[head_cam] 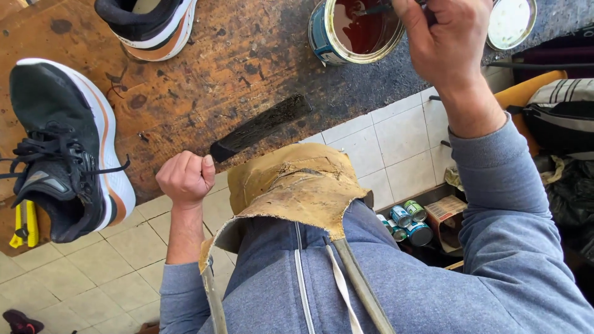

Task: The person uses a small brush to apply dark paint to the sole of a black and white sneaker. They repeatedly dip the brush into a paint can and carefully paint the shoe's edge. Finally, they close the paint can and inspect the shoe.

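Black flat shoe sole (pixel 260 127), a long dark rubber strip, lies slantwise on the worn brown wooden workbench (pixel 204 68), and its near end is clamped inside the person's left hand (pixel 185 178), which is closed tight into a fist around it. Nearest of all is the person's chest in a grey-blue zip sweatshirt (pixel 396 278), with a stiff, tan, glue-stained leather apron bib (pixel 297 182) standing up from it, just right of the left fist. Below, the floor is pale square tile (pixel 396 151). To the right on the floor, a few small green and blue tins (pixel 407 219) sit together beside a cardboard box (pixel 447 210).

On the left of the bench rests a black mesh running shoe with a white and orange sole (pixel 62 148), laced, toe pointing far. A second matching shoe (pixel 151 25) sits farther off, partly cut by the frame edge.

At the far right, the right hand (pixel 448 37) is raised over an open round metal can of dark red-brown liquid (pixel 359 28), fingers pinched around a thin dark handle; what the handle belongs to I cannot tell. The can's pale round lid (pixel 510 21) lies just right of it.
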